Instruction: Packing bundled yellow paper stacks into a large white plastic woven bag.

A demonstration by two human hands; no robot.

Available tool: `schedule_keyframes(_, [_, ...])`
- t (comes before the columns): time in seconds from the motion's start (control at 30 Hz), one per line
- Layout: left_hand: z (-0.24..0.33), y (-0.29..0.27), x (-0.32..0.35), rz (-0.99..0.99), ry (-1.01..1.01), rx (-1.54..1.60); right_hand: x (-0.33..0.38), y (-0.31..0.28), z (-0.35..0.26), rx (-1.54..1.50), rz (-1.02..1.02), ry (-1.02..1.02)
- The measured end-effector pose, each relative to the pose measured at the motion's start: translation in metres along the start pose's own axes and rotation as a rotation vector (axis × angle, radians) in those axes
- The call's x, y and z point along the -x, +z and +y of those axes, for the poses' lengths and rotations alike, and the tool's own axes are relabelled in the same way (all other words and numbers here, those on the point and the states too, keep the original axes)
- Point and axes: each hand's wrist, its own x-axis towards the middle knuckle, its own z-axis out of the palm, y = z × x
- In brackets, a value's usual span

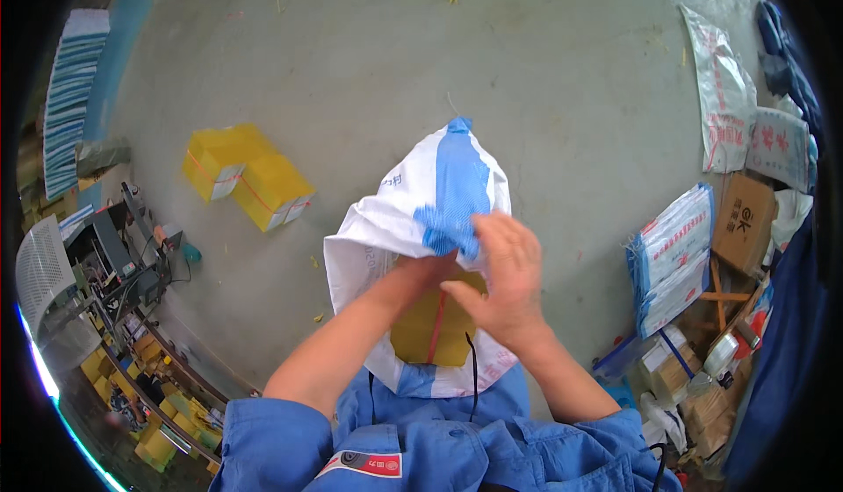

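Apparently the woven sack is being fitted around a yellow package: left hand hidden inside, grip untellable; right hand unclenched, best steadying the sack's rim next.

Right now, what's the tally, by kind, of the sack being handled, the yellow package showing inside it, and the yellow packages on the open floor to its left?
White-and-blue sack: 1
Yellow package inside the sack: 1
Yellow packages on the open floor: 2
Total: 4
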Motion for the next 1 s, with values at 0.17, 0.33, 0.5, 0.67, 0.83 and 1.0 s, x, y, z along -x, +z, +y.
schedule_keyframes(0.17, [0.01, 0.021, 0.033, 0.002, 0.14, -0.171, 0.006, 0.022, 0.032, 0.099, 0.122, 0.137])
schedule_keyframes(0.33, [0.015, 0.025, 0.03, -0.137, 0.035, -0.11, -0.027, 0.032, 0.036, -0.307, 0.161, -0.03])
schedule_keyframes(0.5, [0.023, 0.02, 0.026, -0.084, 0.088, -0.229, -0.032, 0.044, 0.044, -0.987, 0.171, 0.456])
schedule_keyframes(0.67, [0.021, 0.03, 0.044, 0.025, 0.126, -0.218, -0.032, 0.036, 0.005, -0.856, 0.219, 0.48])
schedule_keyframes(0.83, [0.018, 0.025, 0.036, 0.016, 0.122, -0.247, -0.036, 0.013, 0.007, -0.5, 0.038, 0.356])
schedule_keyframes(1.0, [0.006, 0.037, 0.092, 0.084, 0.108, -0.148, 0.015, 0.005, -0.028, 0.021, 0.162, -0.354])
